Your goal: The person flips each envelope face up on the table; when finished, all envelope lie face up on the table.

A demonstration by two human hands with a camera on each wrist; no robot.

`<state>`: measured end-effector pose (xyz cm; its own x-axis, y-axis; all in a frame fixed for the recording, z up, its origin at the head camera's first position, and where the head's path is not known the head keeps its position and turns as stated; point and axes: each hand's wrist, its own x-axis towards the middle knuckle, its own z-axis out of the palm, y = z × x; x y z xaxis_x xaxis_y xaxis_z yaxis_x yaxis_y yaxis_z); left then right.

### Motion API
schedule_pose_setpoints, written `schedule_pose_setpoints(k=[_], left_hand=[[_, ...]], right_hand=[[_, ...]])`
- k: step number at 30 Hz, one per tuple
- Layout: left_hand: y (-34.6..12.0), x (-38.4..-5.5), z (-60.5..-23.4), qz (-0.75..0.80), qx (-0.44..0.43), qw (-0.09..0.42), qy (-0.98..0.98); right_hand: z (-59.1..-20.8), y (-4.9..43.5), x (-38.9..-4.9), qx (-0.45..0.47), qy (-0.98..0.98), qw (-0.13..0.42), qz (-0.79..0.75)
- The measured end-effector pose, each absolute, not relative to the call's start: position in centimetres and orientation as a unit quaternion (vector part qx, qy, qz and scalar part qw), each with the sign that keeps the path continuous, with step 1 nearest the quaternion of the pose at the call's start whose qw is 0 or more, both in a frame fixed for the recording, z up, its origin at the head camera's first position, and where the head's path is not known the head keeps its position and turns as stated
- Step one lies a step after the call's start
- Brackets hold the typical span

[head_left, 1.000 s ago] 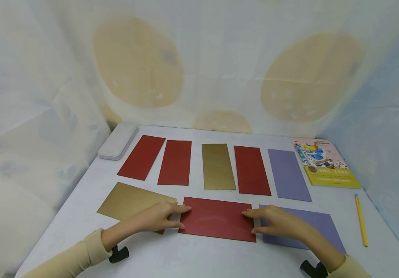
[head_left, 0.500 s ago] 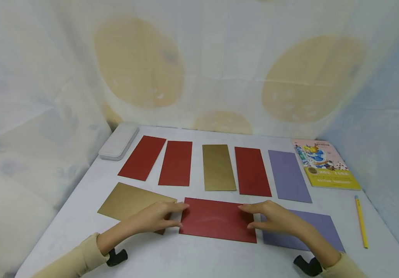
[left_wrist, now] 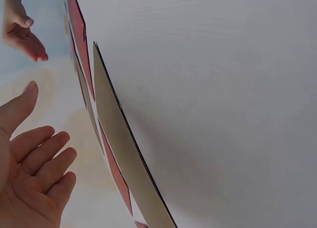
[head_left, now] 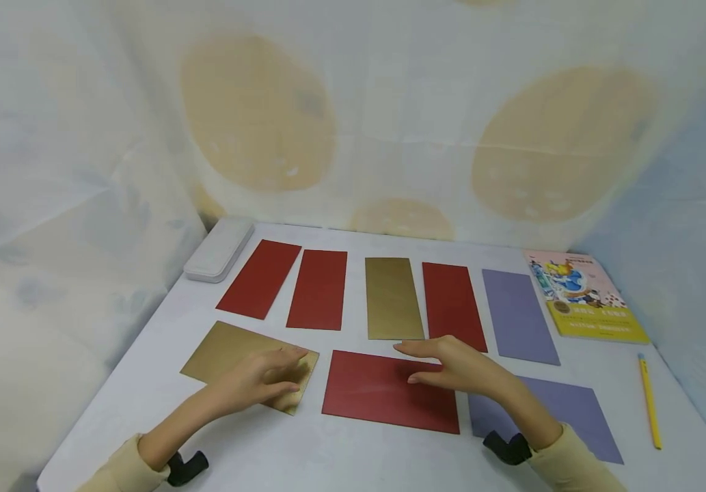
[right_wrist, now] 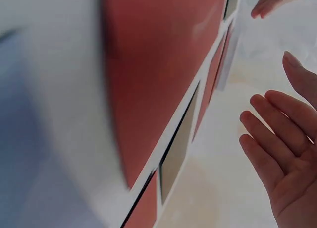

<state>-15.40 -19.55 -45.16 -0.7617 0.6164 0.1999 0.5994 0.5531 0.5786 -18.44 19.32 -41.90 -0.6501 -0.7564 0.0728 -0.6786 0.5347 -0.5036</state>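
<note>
A flat red card (head_left: 365,400) lies crosswise at the front middle of the table. My right hand (head_left: 463,369) hovers over its right part, fingers extended and thumb apart, holding nothing. To the left, my left hand (head_left: 257,379) hangs above the right end of a gold card (head_left: 220,345). In the left wrist view the left palm (left_wrist: 29,183) shows bare, fingers relaxed, with the gold card (left_wrist: 121,139) lying flat beyond it. The right wrist view shows the right palm (right_wrist: 292,173) equally bare, near the red card (right_wrist: 158,64). A purple card (head_left: 564,410) lies partly behind the right forearm.
Along the back runs a row: two red cards (head_left: 258,280) (head_left: 317,290), a gold card (head_left: 394,298), another red card (head_left: 453,301) and a purple card (head_left: 520,318). A white case (head_left: 220,249) stands back left; a picture book (head_left: 586,297) and yellow pencil (head_left: 649,403) lie right.
Both hands have come off the front red card's ends and lifted. The left hand has drawn left over the gold card, the right hand inward over the red card. The cards have stayed put.
</note>
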Motion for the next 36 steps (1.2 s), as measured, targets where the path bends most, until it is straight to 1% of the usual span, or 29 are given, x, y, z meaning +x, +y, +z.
schedule_pose_setpoints(k=[5, 11, 14, 19, 23, 27, 31, 36], left_hand=[[-21.1, -15.2, -45.1, 0.318, 0.328, -0.008, 0.889], [-23.5, -15.3, -45.1, 0.304, 0.305, -0.047, 0.901], [-24.8, -15.4, -45.1, 0.301, 0.289, -0.058, 0.907], [-26.9, -15.3, -44.8, 0.295, 0.254, -0.046, 0.920], [-28.5, -15.3, -44.8, 0.282, 0.243, -0.030, 0.928], [-30.0, -15.2, -44.9, 0.271, 0.253, -0.025, 0.928], [-31.1, -15.1, -44.8, 0.261, 0.263, -0.031, 0.928], [-32.4, -15.5, -45.0, 0.251, 0.278, -0.044, 0.926]], right_hand=[[-42.1, 17.6, -19.4, -0.433, 0.862, 0.057, -0.258], [-42.4, 15.0, -20.2, -0.456, 0.842, 0.056, -0.283], [-42.5, 13.7, -20.4, -0.469, 0.833, 0.050, -0.288], [-43.0, 11.7, -20.7, -0.494, 0.814, 0.053, -0.301], [-43.5, 10.2, -20.9, -0.498, 0.808, 0.079, -0.306], [-43.9, 8.8, -21.2, -0.493, 0.807, 0.102, -0.309], [-44.1, 7.5, -21.4, -0.488, 0.808, 0.115, -0.310], [-44.2, 5.9, -21.8, -0.498, 0.804, 0.117, -0.302]])
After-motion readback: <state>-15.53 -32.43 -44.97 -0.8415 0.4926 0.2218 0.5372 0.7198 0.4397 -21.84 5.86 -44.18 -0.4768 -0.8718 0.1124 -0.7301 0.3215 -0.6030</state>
